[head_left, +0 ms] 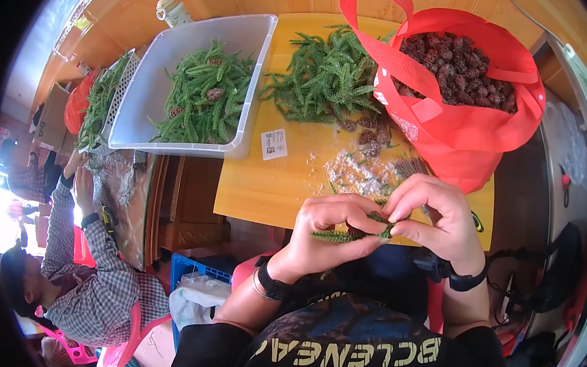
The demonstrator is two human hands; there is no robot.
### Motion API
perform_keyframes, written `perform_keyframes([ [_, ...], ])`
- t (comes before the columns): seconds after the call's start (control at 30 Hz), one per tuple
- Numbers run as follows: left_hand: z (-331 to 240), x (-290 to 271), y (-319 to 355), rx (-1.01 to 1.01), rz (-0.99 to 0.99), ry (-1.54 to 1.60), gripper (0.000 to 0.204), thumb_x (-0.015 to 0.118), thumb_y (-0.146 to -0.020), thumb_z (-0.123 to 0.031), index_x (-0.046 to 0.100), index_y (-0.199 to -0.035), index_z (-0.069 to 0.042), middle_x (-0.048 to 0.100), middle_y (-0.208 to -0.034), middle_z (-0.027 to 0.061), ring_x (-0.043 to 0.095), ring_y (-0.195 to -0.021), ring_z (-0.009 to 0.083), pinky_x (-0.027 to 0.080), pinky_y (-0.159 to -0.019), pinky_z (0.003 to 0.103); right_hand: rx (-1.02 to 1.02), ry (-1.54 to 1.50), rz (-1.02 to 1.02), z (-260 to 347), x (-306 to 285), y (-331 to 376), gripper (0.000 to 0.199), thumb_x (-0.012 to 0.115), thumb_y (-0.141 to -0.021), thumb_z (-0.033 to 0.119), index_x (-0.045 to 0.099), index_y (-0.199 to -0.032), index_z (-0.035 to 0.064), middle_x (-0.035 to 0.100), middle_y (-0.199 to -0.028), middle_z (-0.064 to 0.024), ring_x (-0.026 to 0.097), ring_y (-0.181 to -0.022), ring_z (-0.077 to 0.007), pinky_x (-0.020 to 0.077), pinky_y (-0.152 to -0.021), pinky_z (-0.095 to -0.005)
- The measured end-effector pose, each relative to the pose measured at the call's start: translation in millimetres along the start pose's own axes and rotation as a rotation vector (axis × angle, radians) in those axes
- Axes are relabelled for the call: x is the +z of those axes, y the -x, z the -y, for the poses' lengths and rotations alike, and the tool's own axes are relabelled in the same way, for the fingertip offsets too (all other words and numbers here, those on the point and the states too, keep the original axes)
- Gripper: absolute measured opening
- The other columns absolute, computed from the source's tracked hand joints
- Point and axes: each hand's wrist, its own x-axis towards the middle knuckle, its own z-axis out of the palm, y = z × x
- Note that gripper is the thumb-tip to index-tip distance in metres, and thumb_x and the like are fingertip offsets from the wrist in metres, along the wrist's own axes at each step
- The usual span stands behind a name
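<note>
Just past the near edge of the yellow table (248, 190), both my hands meet over a small green artificial pine sprig (329, 236). My left hand (327, 231) is closed around it, with a bit of a brown pine cone showing between the fingers. Thumb and fingertips of my right hand (439, 216) pinch the sprig's other end; the exact grip point is partly hidden. Beyond my hands lie white flakes (357, 175), a few loose pine cones (371, 148) and a bundle of thin brown stems (412, 167). A heap of green sprigs (326, 76) sits farther back.
A clear plastic bin (265, 57) at left holds sprigs with cones. At the back right stands a red bag (462, 138) full of pine cones. A white label (274, 144) lies between. Another person in a checked shirt (101, 299) works at a table on the left.
</note>
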Motion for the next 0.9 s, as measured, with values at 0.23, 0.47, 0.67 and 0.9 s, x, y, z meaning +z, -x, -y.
perform_keyframes([
  [0.23, -2.9, 4.6, -1.6, 0.016, -0.039, -0.098, 0.017, 0.073, -0.061, 0.004, 0.062, -0.071, -0.004, 0.065, -0.084, 0.0101, 0.064, -0.077, 0.0178, 0.05, -0.067, 0.027, -0.032, 0.09, -0.095, -1.8, 4.2, 4.0, 0.016, 0.071, -0.067, 0.003, 0.056, -0.073, 0.0035, 0.06, -0.081, -0.0078, 0.059, -0.075, -0.0191, 0.0456, -0.068, -0.0282],
  [0.47, 1.1, 2.7, 0.9, -0.049, 0.004, 0.01, 0.017, 0.073, -0.062, 0.005, 0.062, -0.072, -0.003, 0.065, -0.085, 0.0108, 0.063, -0.077, 0.0171, 0.049, -0.067, 0.026, -0.154, 0.009, -0.049, -13.0, 0.4, 4.3, 0.015, 0.072, -0.065, 0.002, 0.059, -0.072, 0.0054, 0.059, -0.078, -0.0081, 0.058, -0.07, -0.0175, 0.045, -0.063, -0.0267],
  [0.67, 0.6, 3.8, -2.2, -0.133, -0.005, 0.123, 0.016, 0.073, -0.063, 0.004, 0.062, -0.072, -0.003, 0.065, -0.085, 0.0107, 0.063, -0.076, 0.0166, 0.049, -0.068, 0.025, -0.119, -0.011, -0.094, -12.8, 1.8, 6.7, 0.014, 0.074, -0.063, 0.002, 0.063, -0.072, 0.0047, 0.06, -0.076, -0.0073, 0.058, -0.069, -0.0179, 0.0452, -0.062, -0.0263],
  [0.9, -6.0, 10.3, -7.9, 0.051, -0.08, -0.276, 0.016, 0.07, -0.064, 0.006, 0.062, -0.074, -0.004, 0.065, -0.085, 0.0109, 0.063, -0.075, 0.0183, 0.049, -0.065, 0.026, -0.142, 0.239, -0.204, -11.1, 2.1, 8.3, 0.016, 0.073, -0.061, -0.003, 0.064, -0.073, 0.0026, 0.063, -0.082, -0.0081, 0.06, -0.075, -0.0186, 0.0471, -0.066, -0.0274],
])
